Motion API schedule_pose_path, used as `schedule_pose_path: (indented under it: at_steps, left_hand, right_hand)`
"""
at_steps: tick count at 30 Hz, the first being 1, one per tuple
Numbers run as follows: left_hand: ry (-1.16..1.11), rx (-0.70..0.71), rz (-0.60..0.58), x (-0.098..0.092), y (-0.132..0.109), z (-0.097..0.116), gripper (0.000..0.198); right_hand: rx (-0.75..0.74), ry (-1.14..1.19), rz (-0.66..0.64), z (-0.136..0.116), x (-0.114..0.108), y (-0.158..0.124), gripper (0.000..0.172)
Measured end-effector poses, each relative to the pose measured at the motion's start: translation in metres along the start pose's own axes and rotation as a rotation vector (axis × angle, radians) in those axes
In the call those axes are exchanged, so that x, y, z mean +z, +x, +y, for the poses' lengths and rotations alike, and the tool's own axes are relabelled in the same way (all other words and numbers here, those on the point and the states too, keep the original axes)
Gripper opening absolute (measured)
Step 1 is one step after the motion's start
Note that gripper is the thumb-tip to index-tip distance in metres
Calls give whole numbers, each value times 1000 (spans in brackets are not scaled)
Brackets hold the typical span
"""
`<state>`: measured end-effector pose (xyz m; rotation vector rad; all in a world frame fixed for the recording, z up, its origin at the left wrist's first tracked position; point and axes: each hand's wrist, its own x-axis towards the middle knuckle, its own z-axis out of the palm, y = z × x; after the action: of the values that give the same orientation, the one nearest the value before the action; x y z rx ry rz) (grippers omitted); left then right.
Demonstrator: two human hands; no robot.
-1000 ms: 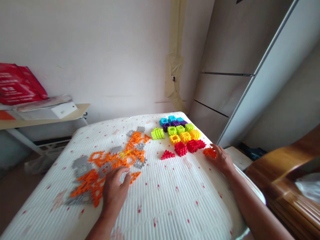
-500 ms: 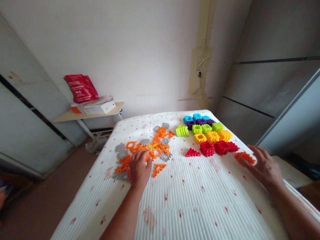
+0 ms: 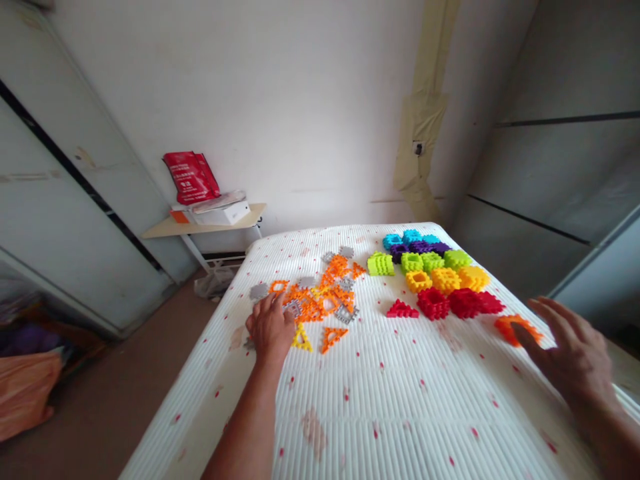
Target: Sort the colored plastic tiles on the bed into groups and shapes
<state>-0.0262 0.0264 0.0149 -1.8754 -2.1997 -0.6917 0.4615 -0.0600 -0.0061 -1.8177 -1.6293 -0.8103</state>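
Note:
My left hand (image 3: 273, 328) rests palm down at the left side of a loose pile of orange connector pieces (image 3: 306, 305), its fingers apart and nothing visibly held. Grey tiles (image 3: 259, 291) lie among the orange ones. Beside that hand's thumb is a yellow triangle (image 3: 302, 337), and an orange triangle (image 3: 333, 338) lies to its right. My right hand (image 3: 575, 347) is open at the right edge of the bed, fingers spread. Its thumb overlaps an orange block (image 3: 517, 330); whether they touch I cannot tell.
Rows of assembled blocks stand at the right: red (image 3: 433, 303), yellow (image 3: 446, 280), green (image 3: 411, 262), purple (image 3: 420, 247) and blue (image 3: 393, 241). A red triangular piece (image 3: 402, 309) lies in front. Beyond the bed (image 3: 390, 413), a small table (image 3: 165, 230) carries a red bag (image 3: 193, 177).
The view has turned left. My left hand has shifted left over the pile, and the yellow triangle now shows beside it. My right hand has drawn slightly away from the orange block.

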Motion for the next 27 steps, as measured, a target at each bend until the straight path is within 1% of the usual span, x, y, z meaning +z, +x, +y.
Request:
schedule_pose_path:
  at_steps: [2,4,6,8,11,13,18,24,27]
  left_hand:
    - [-50,7,42,-5,2,-6,39]
    - [-89,49,48,-6,3,-6,38]
    - [-88,114,9,-2,2,-1,37]
    - [-40,161,-56,4,1,8,36]
    - [52,132,-136,13,-3,20,33]
    - [79,100,-149,17,-4,25,32]
    - [46,137,-124,16,-7,28,26]
    - [50,181,-51,9,-9,30,28]
    - [52,189,-29,10,-8,28,29]
  right_hand:
    - [-16,2,4,-3,-3,2,48]
    - [-26,4,2,-6,-4,3,48]
    - [-35,10,1,-7,-3,4,49]
    - [-46,19,7,-8,0,3,48]
    - [-61,28,1,-8,2,2,47]
    - [-64,34,-5,-7,3,1,46]
    - [-79,75,-4,-5,5,0,44]
    - [-93,93,-4,-4,6,0,40]
    - [-93,100,-1,-5,6,-1,39]
